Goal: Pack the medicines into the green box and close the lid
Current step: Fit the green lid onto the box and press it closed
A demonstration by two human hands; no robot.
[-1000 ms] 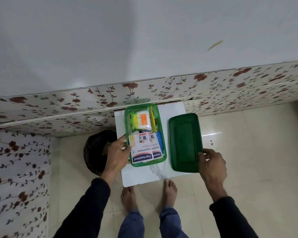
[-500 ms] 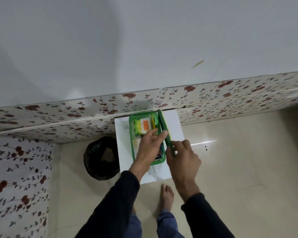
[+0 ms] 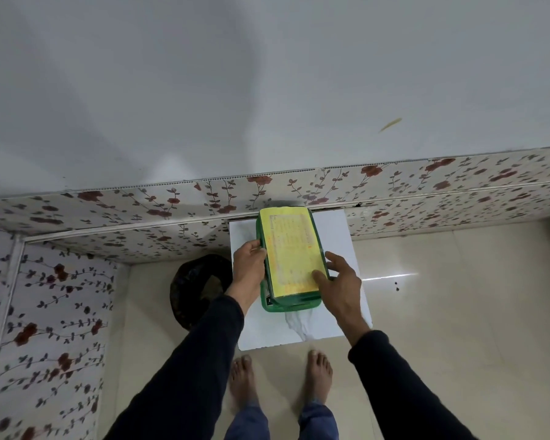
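Lid, yellow label up, lies over the green box on the desk. Near edge looks unseated; contents hidden. Left hand grips the box's left side; right hand spread, fingertips pressing lid. Left: press shut.

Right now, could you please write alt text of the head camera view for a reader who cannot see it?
Two hands set a lid with a yellow label onto a green box on a small white table: left hand at its left edge, right hand at its right. Bare feet show below.
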